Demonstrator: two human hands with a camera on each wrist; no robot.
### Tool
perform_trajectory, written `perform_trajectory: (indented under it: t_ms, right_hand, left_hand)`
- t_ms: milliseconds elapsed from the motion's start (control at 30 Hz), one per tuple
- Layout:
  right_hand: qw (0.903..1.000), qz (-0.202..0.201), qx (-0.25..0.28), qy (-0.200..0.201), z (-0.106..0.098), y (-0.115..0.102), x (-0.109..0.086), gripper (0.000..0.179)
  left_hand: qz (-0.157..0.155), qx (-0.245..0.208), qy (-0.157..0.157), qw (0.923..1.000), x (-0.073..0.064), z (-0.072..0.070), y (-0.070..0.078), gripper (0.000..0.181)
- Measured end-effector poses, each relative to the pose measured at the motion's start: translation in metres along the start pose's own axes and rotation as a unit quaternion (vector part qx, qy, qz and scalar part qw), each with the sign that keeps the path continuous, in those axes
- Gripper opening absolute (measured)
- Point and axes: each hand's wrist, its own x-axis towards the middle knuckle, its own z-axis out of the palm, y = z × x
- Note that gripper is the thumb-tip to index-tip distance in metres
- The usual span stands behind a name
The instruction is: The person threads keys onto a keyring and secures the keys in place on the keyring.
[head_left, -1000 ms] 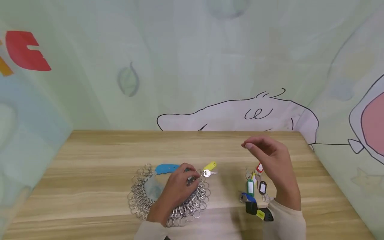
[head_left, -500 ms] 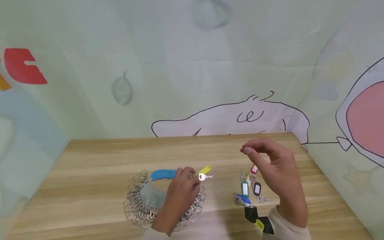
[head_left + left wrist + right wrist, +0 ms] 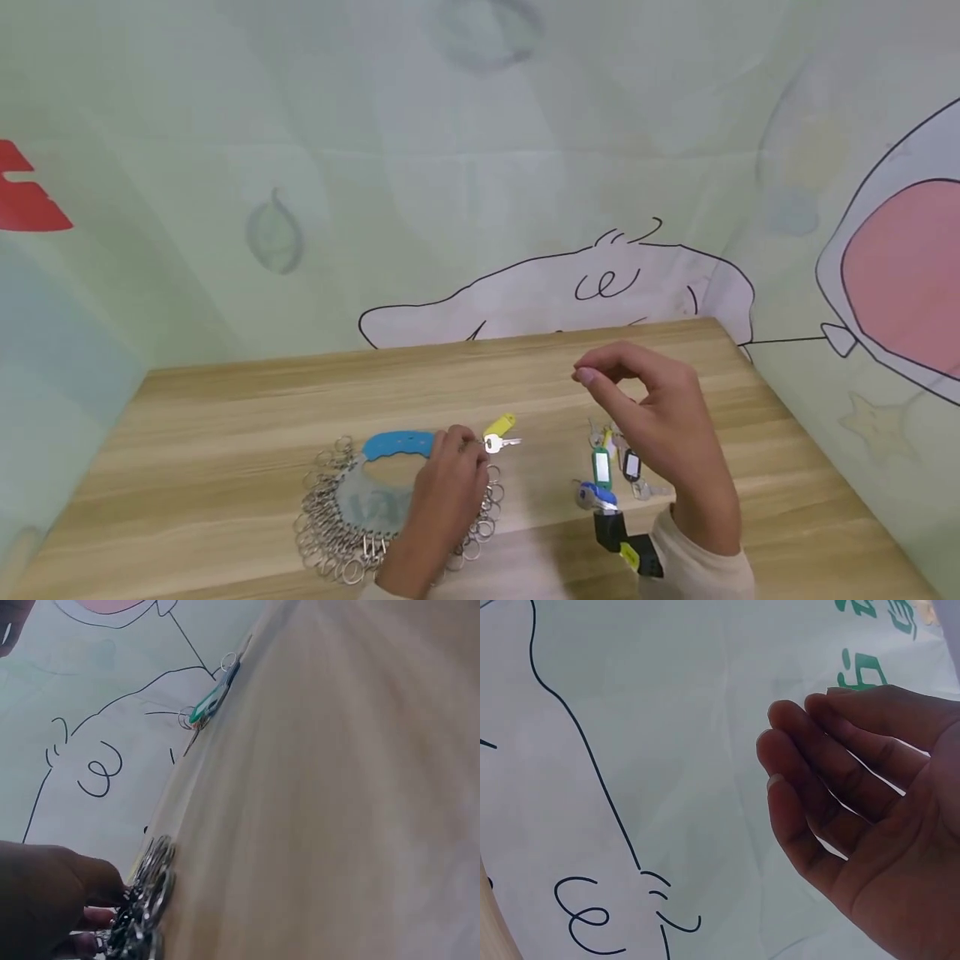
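Observation:
A key holder with a blue handle (image 3: 397,444) and a clear plate (image 3: 367,497) lies on the table, fringed with metal clips and rings. At its right end my left hand (image 3: 448,487) pinches one of the metal clips (image 3: 146,900); the fingertips partly hide it. Just beyond these fingers lie a silver key (image 3: 495,443) and its yellow tag (image 3: 500,424). My right hand (image 3: 652,417) is raised over the table, fingers loosely bent and thumb near the index fingertip. Nothing shows in the right hand (image 3: 877,802) in the right wrist view.
Beneath the right hand lie several tagged keys, including a green tag (image 3: 602,468), a black tag (image 3: 632,465) and a blue tag (image 3: 600,497). A black block (image 3: 609,530) with a yellow label sits by the right sleeve. A printed backdrop (image 3: 375,208) stands behind the table.
My left fingers have drawn together at the clips beside the key. My right hand keeps its raised pose and now hides the red tag. The head view has shifted slightly.

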Motion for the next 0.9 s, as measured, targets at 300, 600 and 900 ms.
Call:
perform_trajectory:
  t_ms: [300, 600, 900]
  right_hand:
    - [0.9999, 0.012, -0.011, -0.005, 0.002, 0.0, 0.003, 0.014]
    - [0.9992, 0.026, -0.019, -0.022, 0.007, 0.002, 0.002, 0.011]
    - [0.9975, 0.046, -0.03, -0.043, 0.009, 0.003, 0.001, 0.006]
  left_hand:
    - [0.031, 0.048, -0.063, 0.9963, 0.02, -0.013, 0.004, 0.005]
    - [0.023, 0.014, -0.095, 0.9951, 0.022, -0.009, -0.001, 0.012]
    - [-0.046, -0.102, -0.09, 0.9897, 0.015, -0.01, -0.01, 0.027]
